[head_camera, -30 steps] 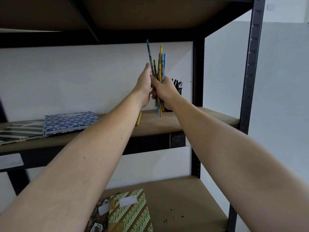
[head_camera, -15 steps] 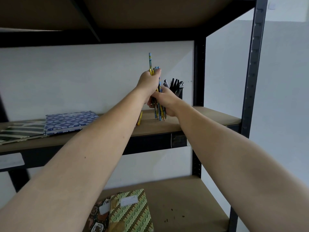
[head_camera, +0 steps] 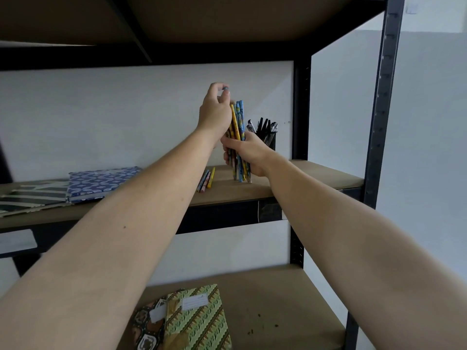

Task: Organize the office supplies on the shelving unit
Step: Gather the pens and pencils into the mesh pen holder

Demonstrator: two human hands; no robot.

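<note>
Two bare arms are reaching up to the middle brown board shelf (head_camera: 316,178) of a black metal shelving unit (head_camera: 381,122). The right hand (head_camera: 249,154) is closing its fingers around a bunch of blue and yellow pencils (head_camera: 238,137). The pencils are standing almost upright with their bottom ends touching the shelf. The left hand (head_camera: 214,112) is resting against the top part of the bunch, and its fingers are curled and pinching one blue pencil tip (head_camera: 225,88) up high. Just behind the right hand a black cup of dark pens (head_camera: 265,131) is standing. A few loose pencils (head_camera: 206,180) are lying flat on the shelf, near the bunch. A blue patterned notebook (head_camera: 101,181) is lying further left. A green patterned notebook (head_camera: 197,319) is lying on the lower shelf.
</note>
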